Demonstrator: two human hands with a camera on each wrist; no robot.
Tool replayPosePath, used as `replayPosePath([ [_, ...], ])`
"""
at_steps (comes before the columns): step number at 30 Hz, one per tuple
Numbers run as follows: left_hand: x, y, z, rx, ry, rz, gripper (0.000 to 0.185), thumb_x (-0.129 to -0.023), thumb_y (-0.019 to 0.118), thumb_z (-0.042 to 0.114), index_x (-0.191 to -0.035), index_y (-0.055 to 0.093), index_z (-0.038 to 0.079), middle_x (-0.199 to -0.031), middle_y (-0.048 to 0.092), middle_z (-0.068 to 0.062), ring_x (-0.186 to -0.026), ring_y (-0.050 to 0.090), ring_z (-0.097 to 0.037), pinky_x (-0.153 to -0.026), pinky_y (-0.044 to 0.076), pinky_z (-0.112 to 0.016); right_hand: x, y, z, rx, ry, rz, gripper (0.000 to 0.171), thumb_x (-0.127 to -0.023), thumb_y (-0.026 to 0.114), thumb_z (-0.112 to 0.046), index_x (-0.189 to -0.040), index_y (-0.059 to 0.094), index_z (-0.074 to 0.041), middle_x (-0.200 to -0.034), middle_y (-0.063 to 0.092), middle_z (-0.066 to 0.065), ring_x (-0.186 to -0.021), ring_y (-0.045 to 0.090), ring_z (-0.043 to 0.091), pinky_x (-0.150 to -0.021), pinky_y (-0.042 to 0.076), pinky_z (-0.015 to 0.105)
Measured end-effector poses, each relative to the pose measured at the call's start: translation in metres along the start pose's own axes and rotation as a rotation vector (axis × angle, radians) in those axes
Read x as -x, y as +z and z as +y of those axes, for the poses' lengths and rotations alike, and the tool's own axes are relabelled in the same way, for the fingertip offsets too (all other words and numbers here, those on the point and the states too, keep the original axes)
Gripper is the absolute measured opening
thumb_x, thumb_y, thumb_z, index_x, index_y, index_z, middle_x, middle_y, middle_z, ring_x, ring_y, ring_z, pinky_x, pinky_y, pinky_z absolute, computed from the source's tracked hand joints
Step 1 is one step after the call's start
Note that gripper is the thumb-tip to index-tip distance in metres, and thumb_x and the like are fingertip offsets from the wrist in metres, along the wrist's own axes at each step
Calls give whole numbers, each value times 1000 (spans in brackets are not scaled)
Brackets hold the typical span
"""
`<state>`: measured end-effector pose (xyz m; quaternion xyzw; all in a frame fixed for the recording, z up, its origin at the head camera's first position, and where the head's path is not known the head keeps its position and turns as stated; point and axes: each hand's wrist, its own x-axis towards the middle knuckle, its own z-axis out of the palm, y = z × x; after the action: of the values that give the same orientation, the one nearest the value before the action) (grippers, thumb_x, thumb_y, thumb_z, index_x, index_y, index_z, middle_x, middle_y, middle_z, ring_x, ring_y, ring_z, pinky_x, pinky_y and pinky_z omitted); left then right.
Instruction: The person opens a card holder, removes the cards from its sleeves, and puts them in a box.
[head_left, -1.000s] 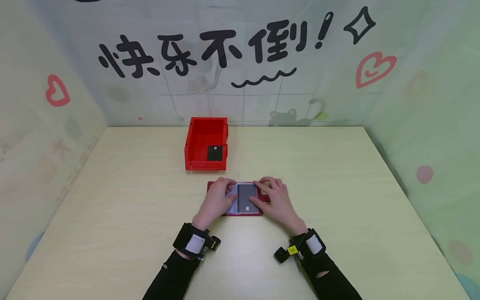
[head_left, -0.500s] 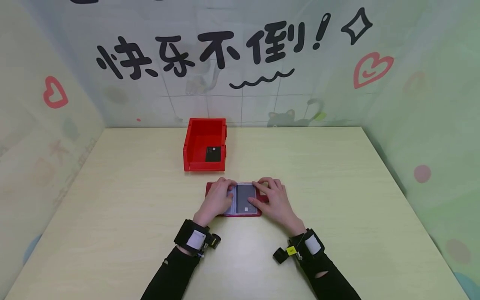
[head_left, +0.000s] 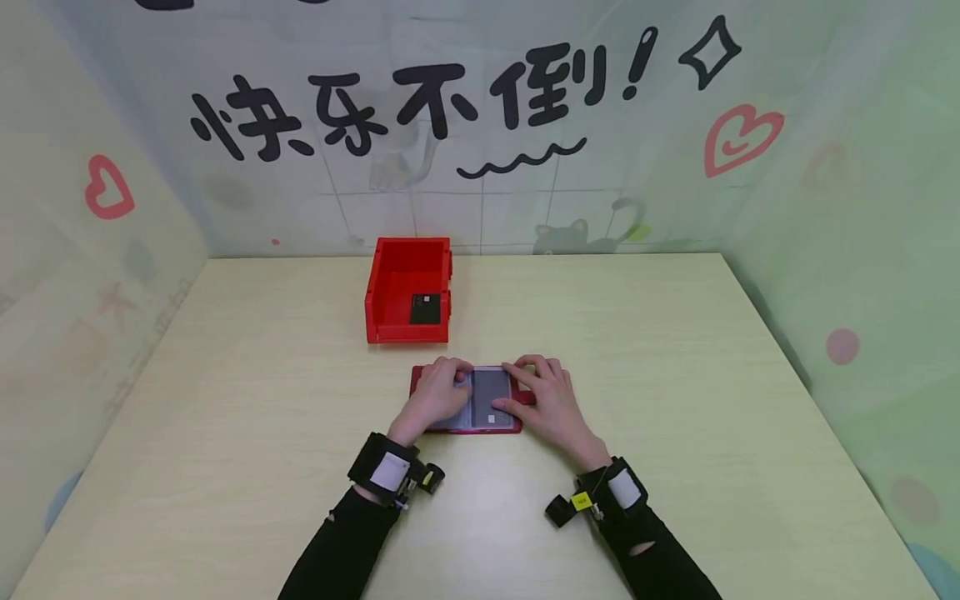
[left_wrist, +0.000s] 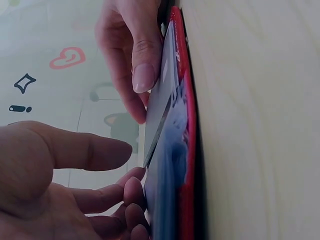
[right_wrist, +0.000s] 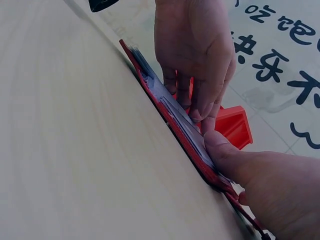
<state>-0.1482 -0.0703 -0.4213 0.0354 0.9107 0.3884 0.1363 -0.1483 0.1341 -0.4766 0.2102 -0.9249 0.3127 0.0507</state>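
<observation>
A red card holder [head_left: 517, 427] lies spread out on the table, with clear plastic sleeves [left_wrist: 167, 200] inside. A dark grey card [head_left: 490, 392] sits in the right-hand sleeve. My left hand [head_left: 438, 392] covers the left pages. Its fingertips touch the sleeves near the far edge, while its thumb [left_wrist: 112, 152] stays apart from them in the left wrist view. My right hand [head_left: 551, 404] rests at the right end, its thumb [left_wrist: 144, 75] pressing flat on the card and its forefinger reaching the far edge. A strap [head_left: 528, 397] shows partly under the right hand.
Behind the card holder stands a red plastic bin [head_left: 408, 333] with a flat black card-like piece [head_left: 425, 309] in it. The pale wooden table [head_left: 240, 400] meets printed wall sheets at the back and both sides.
The left wrist has turned and moved slightly away from the body, and the left thumb has shifted a little over the pages. The right hand stays nearly still. The head view has tilted slightly.
</observation>
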Motion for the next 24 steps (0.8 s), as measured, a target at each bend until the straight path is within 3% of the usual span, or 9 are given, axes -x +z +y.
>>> replayPosePath([
  [7, 0, 2, 3, 52, -30, 26, 34, -97, 62, 15, -127, 62, -2, -119, 62, -17, -107, 57, -28, -96, 52, -44, 0, 1, -1, 19, -17, 12, 57, -84, 79, -38, -134, 66, -13, -125, 55, 10, -113, 43, 32, -92, 34, 46],
  [17, -6, -1, 7, 47, -43, 73, 29, -97, 64, 14, -120, 67, -3, -105, 71, -17, -91, 62, -25, -81, 54, -36, 0, 0, -2, 24, 14, -21, 58, -86, 78, -39, -136, 65, -12, -126, 54, 11, -115, 42, 33, -94, 34, 47],
  [24, -8, 1, 4, 32, -45, 87, 27, -93, 69, 11, -118, 69, 0, -93, 71, -13, -85, 59, -23, -69, 46, -28, 0, 1, -2, 40, 11, -30, 57, -88, 75, -40, -137, 63, -15, -127, 52, 11, -115, 41, 32, -95, 34, 47],
])
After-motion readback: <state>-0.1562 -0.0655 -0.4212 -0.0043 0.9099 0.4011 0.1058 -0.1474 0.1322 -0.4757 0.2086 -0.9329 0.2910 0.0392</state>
